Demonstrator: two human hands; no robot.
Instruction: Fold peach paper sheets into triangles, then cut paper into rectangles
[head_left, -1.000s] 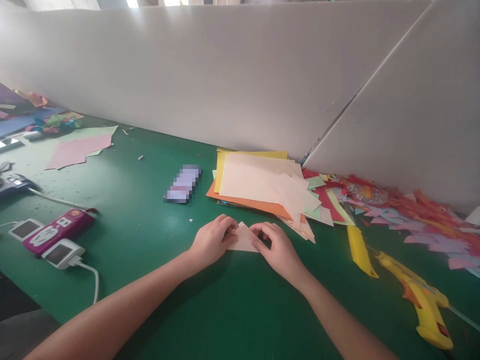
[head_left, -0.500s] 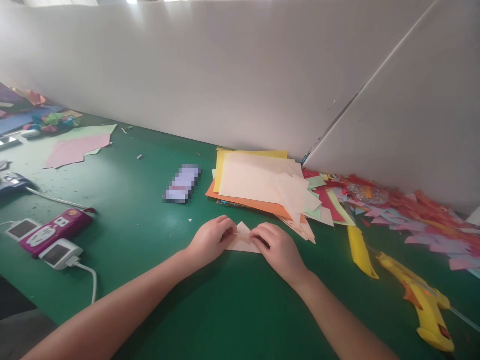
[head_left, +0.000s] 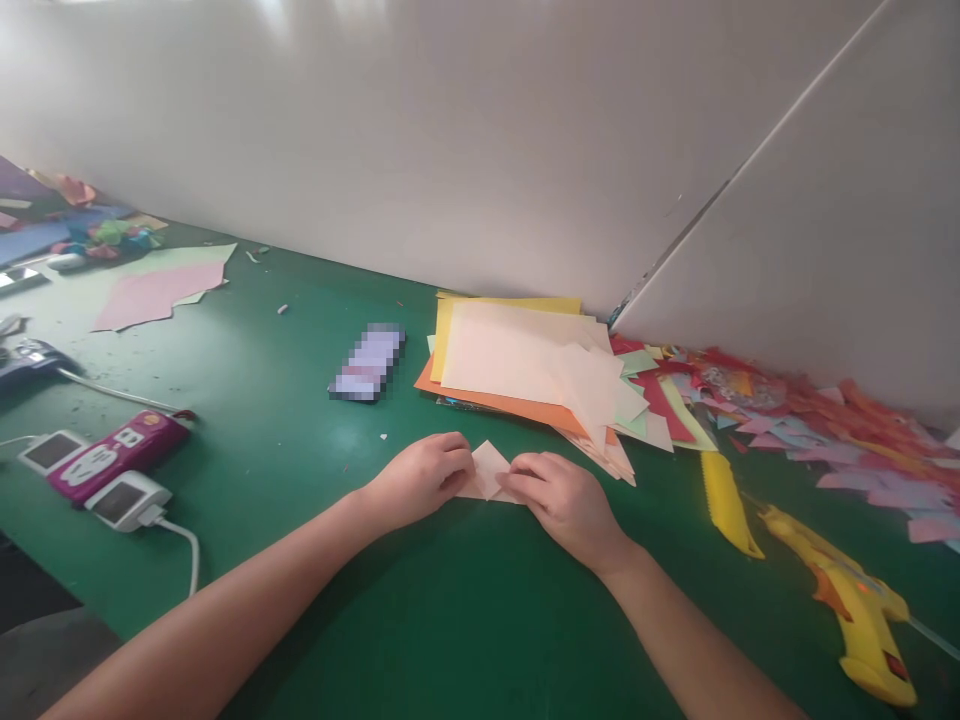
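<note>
Two bare hands meet over a small folded piece of pale pink paper on a green table, the piece lying flat directly between them and in front of the person. The left hand closes its fingers on the left side of the paper, while the right hand closes on the right side, fingertips resting just beside the middle; the undersides of both grips are hidden. Neither hand is nearer, since both touch the piece, and the hands stand slightly apart with its centre showing in the gap. The long axis appears to run left to right, from one hand to the other, with a straight edge facing the person and a peak pointing away toward a stack of coloured sheets. A phone with a blurred-out screen lies beyond the left hand, to the left of the stack. Past the right hand rest a yellow-handled cutter and a yellow glue gun, near a heap of paper scraps. A purple power strip sits well off to the left.
</note>
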